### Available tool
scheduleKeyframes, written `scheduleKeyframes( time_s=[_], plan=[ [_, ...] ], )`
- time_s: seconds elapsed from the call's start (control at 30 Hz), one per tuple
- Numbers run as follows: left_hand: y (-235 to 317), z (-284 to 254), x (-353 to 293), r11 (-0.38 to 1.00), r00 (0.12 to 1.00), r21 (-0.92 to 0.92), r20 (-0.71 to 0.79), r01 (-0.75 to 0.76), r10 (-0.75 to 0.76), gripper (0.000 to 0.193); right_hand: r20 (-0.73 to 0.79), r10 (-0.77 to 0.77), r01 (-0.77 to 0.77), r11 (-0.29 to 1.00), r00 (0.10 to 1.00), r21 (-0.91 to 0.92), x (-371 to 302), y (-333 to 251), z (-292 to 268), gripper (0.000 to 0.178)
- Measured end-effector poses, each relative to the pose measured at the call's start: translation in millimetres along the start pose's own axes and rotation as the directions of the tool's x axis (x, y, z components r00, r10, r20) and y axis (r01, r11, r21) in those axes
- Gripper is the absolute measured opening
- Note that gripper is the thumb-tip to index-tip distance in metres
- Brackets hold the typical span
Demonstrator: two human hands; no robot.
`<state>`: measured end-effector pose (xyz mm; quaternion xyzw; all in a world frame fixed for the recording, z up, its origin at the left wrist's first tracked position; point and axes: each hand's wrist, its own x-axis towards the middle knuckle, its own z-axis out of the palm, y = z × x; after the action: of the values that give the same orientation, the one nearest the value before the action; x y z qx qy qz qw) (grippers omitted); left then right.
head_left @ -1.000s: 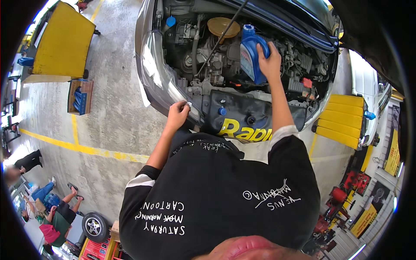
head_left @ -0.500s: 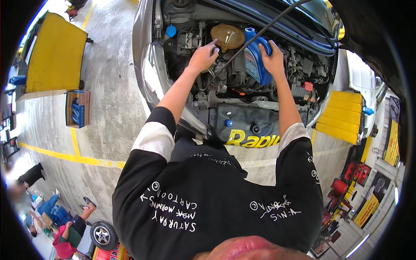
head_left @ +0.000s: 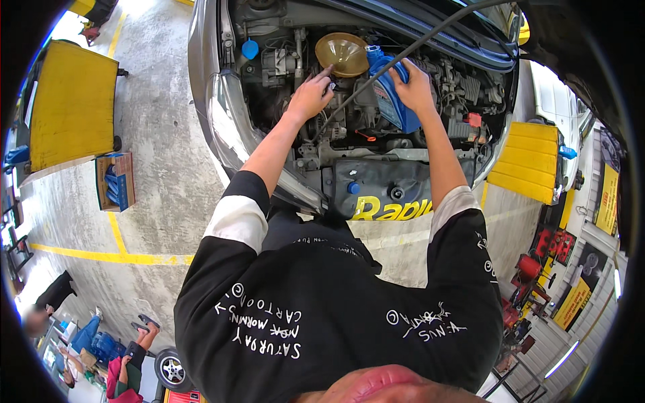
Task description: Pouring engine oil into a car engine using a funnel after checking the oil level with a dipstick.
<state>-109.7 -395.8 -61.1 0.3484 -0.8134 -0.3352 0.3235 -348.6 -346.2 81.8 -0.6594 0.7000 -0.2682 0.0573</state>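
Blue bottle [head_left: 395, 106], partly hidden by right hand [head_left: 414, 89]; pale object [head_left: 332, 86] at left hand [head_left: 310, 99], unclear

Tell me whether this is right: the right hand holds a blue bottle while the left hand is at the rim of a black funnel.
The funnel is not black: the head view shows it is amber. The rest stands: the right hand holds the blue bottle, and the left hand is at the funnel's rim.
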Motion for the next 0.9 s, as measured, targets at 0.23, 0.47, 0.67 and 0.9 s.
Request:
scheduleKeyframes(
  time_s=[0.23, 0.47, 0.67, 0.9],
  plan=[
    [1.9, 2.3, -4.5, 0.998, 0.999, 0.036, 0.015, -0.048, 0.047, 0.021, 0.057, 0.039, -0.039, 0.999, 0.998, -0.013, -5.4, -1.4, -2.5, 0.031],
    [1.3, 3.0, -4.9, 0.996, 0.996, 0.035, -0.007, -0.084, 0.085, 0.019, 0.103, 0.052, -0.047, 0.997, 0.993, -0.053, -6.8, 0.6, -2.3, 0.032],
    [1.7, 2.2, -5.2, 0.994, 0.995, 0.045, 0.002, -0.095, 0.095, 0.019, 0.107, 0.063, -0.056, 0.996, 0.992, -0.074, -9.5, -1.8, -3.6, 0.034],
    [2.8, 1.0, -4.3, 0.994, 0.994, 0.038, -0.003, -0.105, 0.105, 0.018, 0.128, 0.076, -0.062, 0.992, 0.989, -0.11, -11.2, 6.4, -2.5, 0.043]
  ],
)
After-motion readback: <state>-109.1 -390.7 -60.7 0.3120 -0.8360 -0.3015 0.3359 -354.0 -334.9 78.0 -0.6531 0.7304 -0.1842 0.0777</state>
